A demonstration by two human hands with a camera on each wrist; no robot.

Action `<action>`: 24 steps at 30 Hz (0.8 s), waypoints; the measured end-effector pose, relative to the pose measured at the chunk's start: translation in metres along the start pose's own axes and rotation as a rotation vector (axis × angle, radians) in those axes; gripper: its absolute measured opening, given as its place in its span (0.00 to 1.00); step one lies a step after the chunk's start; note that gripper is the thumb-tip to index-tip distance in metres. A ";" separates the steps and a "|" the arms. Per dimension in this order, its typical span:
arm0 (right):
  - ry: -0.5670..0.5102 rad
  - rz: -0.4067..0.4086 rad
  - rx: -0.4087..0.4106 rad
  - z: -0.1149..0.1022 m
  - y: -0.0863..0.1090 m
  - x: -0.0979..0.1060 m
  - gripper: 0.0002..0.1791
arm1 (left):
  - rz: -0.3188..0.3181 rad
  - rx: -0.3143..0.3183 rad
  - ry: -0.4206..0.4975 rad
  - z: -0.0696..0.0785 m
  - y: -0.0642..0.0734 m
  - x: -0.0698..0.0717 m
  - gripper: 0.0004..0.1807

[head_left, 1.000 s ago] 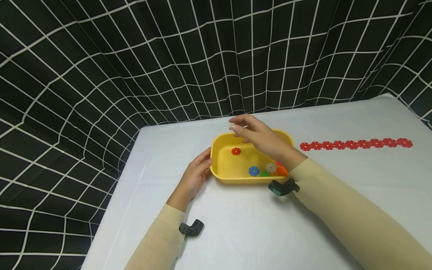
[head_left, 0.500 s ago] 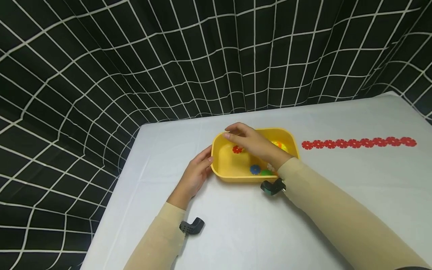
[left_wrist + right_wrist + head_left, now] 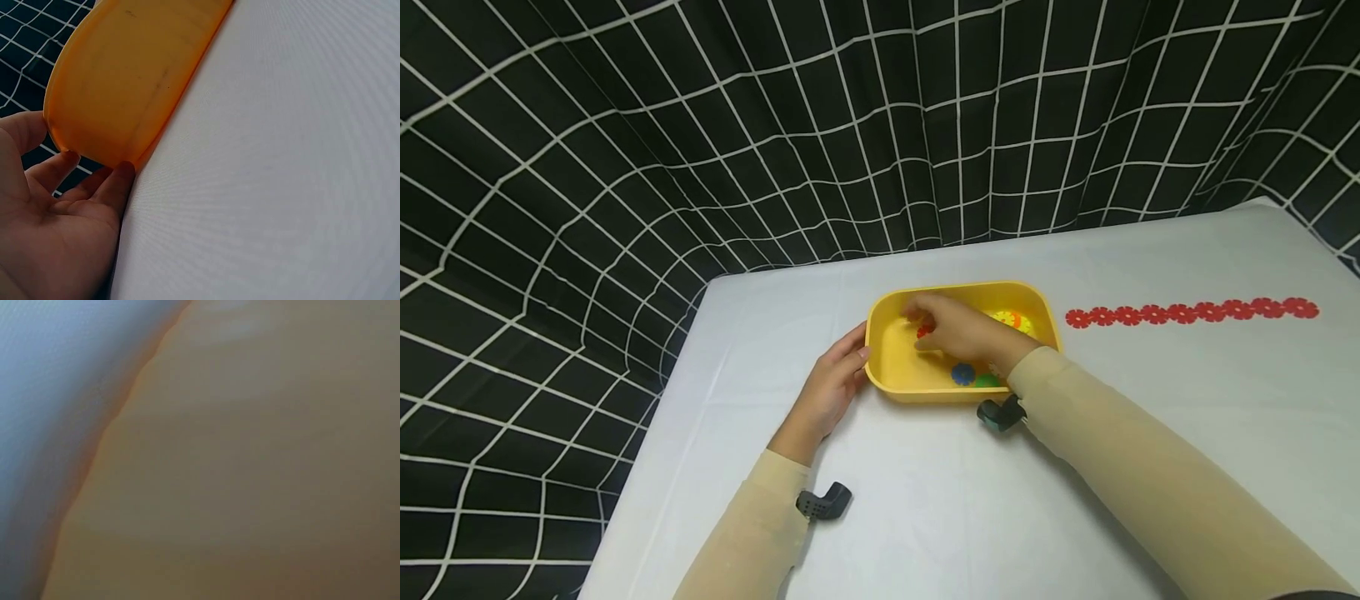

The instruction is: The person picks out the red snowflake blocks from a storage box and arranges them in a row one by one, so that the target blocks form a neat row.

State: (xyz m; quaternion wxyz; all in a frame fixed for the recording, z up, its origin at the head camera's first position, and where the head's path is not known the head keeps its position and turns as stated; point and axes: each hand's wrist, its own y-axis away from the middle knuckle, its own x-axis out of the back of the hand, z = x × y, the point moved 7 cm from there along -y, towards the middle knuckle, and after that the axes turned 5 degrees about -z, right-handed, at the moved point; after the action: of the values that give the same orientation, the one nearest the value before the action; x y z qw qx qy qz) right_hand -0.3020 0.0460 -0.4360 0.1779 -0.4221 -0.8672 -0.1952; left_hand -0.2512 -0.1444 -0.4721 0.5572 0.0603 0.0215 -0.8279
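Note:
The yellow plastic bin (image 3: 895,389) stands on the white-covered table. My left hand (image 3: 832,383) touches its left end from outside; in the left wrist view the fingertips lie against the outer wall of the bin (image 3: 134,81). Inside, my right hand (image 3: 958,327) reaches down with thumb and fingers apart around a red notched disc (image 3: 924,332) on the floor. Nearer the front wall lie a blue disc (image 3: 963,373) and a green one (image 3: 987,381). Yellow discs (image 3: 1004,317) show behind the right wrist. The right wrist view holds mostly blurred beige sleeve (image 3: 237,462).
A straight chain of joined red discs (image 3: 1192,312) lies on the white tablecloth (image 3: 910,500) to the right of the bin. Behind the table hangs a black curtain with a white grid (image 3: 880,125). A dark wrist device (image 3: 825,502) sits on the left sleeve.
My right hand has come down from above the bin's back rim into the bin, fingers reaching the red disc. The left hand stays at the bin's left end.

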 end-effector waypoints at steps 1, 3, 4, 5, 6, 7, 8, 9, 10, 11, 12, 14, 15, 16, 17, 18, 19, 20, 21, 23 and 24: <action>0.026 0.000 0.003 0.000 0.000 0.000 0.26 | -0.002 -0.001 -0.004 0.000 0.000 0.000 0.29; 0.065 0.002 -0.007 0.000 0.000 -0.001 0.25 | -0.006 -0.002 -0.013 0.001 0.000 0.000 0.29; 0.085 0.005 -0.013 0.001 0.000 -0.001 0.24 | -0.008 0.000 -0.017 0.001 0.000 0.000 0.30; 0.102 0.008 -0.023 0.001 0.000 -0.001 0.24 | -0.010 0.001 -0.021 0.001 0.000 -0.001 0.30; 0.121 0.009 -0.029 0.001 0.000 -0.001 0.23 | -0.012 0.001 -0.022 0.001 0.000 -0.001 0.30; 0.135 0.012 -0.037 0.002 0.000 -0.001 0.22 | -0.013 0.002 -0.023 0.001 0.000 -0.001 0.30; 0.146 0.014 -0.041 0.002 0.000 -0.001 0.21 | -0.014 0.003 -0.021 0.001 0.000 -0.001 0.30; 0.158 0.017 -0.042 0.002 0.000 -0.001 0.20 | -0.014 0.004 -0.020 0.001 0.000 -0.001 0.30; 0.163 0.016 -0.039 0.002 -0.001 -0.001 0.19 | -0.016 0.003 -0.020 0.001 0.000 -0.001 0.30; 0.169 0.017 -0.035 0.002 -0.001 -0.001 0.19 | -0.017 0.002 -0.019 0.001 0.000 -0.001 0.30; 0.177 0.017 -0.030 0.002 -0.001 -0.001 0.19 | -0.016 0.003 -0.020 0.001 0.000 -0.001 0.30; 0.193 0.017 -0.022 0.001 -0.002 -0.002 0.19 | -0.015 0.003 -0.018 0.001 0.000 -0.001 0.30; 0.205 0.018 -0.018 0.001 -0.002 -0.002 0.19 | -0.014 0.002 -0.019 0.001 0.001 -0.001 0.30; 0.215 0.018 -0.014 0.001 -0.002 -0.002 0.19 | -0.013 0.002 -0.016 0.001 0.001 -0.001 0.30; 0.224 0.020 -0.014 0.001 -0.002 -0.002 0.19 | -0.011 0.003 -0.014 0.001 0.001 -0.001 0.30; 0.233 0.023 -0.014 0.001 -0.002 -0.003 0.18 | -0.010 0.002 -0.011 0.001 0.001 0.000 0.30; 0.242 0.025 -0.014 0.001 -0.003 -0.003 0.18 | -0.010 0.002 -0.010 0.001 0.001 0.000 0.30; 0.254 0.028 -0.014 0.001 -0.003 -0.003 0.17 | -0.009 0.001 -0.009 0.001 0.001 0.000 0.29; 0.266 0.032 -0.015 0.001 -0.003 -0.002 0.16 | -0.009 0.000 -0.010 0.001 0.001 0.000 0.30; 0.292 0.043 -0.018 0.000 -0.003 -0.002 0.15 | -0.008 0.000 -0.011 0.000 0.000 0.000 0.30; 0.302 0.048 -0.021 0.000 -0.003 -0.001 0.14 | -0.008 0.000 -0.011 0.000 0.000 0.000 0.30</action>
State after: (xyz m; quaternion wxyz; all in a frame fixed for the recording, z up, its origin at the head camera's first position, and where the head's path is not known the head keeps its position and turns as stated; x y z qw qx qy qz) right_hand -0.3033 0.0436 -0.4370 0.3067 -0.4103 -0.8182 -0.2612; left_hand -0.2510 -0.1446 -0.4725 0.5539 0.0558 0.0186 -0.8305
